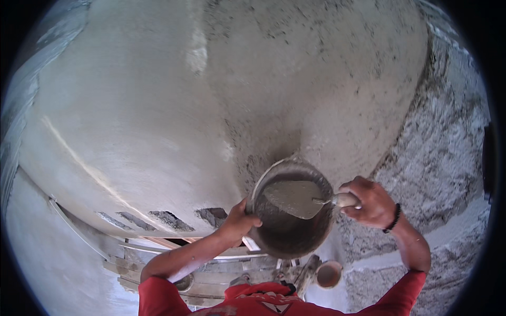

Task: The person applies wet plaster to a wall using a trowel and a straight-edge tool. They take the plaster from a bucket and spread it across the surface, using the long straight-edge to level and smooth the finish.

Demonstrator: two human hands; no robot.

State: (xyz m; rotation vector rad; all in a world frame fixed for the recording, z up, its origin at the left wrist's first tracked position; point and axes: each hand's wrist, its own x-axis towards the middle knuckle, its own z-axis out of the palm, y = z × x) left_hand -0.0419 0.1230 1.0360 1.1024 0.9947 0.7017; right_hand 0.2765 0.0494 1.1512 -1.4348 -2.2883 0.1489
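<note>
A round dark bucket (pixel 292 242), its inner wall coated with mortar, is held up against the plastered wall. My left hand (pixel 239 224) grips its rim on the left side, thumb over the edge. In my right hand (pixel 371 203) is a trowel (pixel 295 197), fingers wrapped round its handle at the bucket's right rim. The trowel's broad blade, covered in grey mortar, lies over the bucket's mouth. Whether the blade touches the inside of the bucket I cannot tell.
Ahead stands a wide wall (pixel 132 105), smooth on the left and pitted higher up. Rough, unsmoothed wall (pixel 437 142) lies to the right. Several dark openings (pixel 171 220) run along its lower left. Below are wooden planks (pixel 211 287) and a small round container (pixel 328 275).
</note>
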